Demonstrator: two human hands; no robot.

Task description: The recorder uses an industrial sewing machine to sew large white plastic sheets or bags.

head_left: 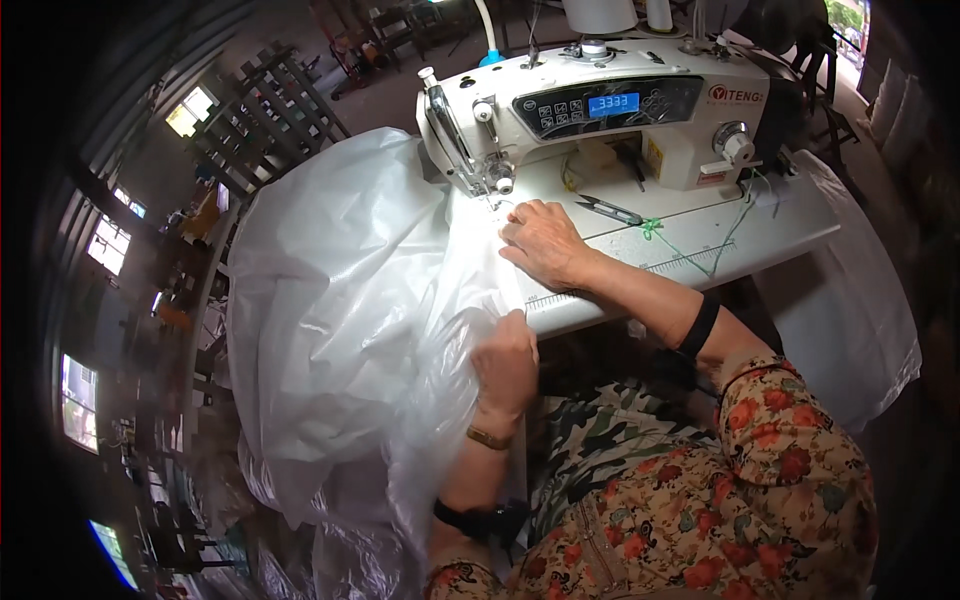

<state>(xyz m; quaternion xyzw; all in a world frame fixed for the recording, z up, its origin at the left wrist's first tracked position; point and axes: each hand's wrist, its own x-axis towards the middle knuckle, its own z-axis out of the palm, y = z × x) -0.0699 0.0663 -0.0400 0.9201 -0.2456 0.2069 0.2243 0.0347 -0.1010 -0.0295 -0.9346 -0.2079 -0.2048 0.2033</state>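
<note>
A large white, translucent plastic sheet (330, 260) hangs in folds over the left of the sewing machine's table, and its edge runs up to the needle area (495, 200). My left hand (503, 365), slightly blurred, is closed on the sheet's edge just off the table's front. Close by the presser foot, my right hand (545, 243) has its fingers curled onto the same edge; its fingertips are partly hidden. The white sewing machine (590, 120) stands across the far side with its blue display lit.
Thread snips (610, 210) tied to a green string (700, 262) lie on the white tabletop (790, 225), right of my right hand. Thread cones (600, 15) stand behind the machine. More plastic sheeting (850, 330) hangs at the right. A dark rack (265, 110) is at the far left.
</note>
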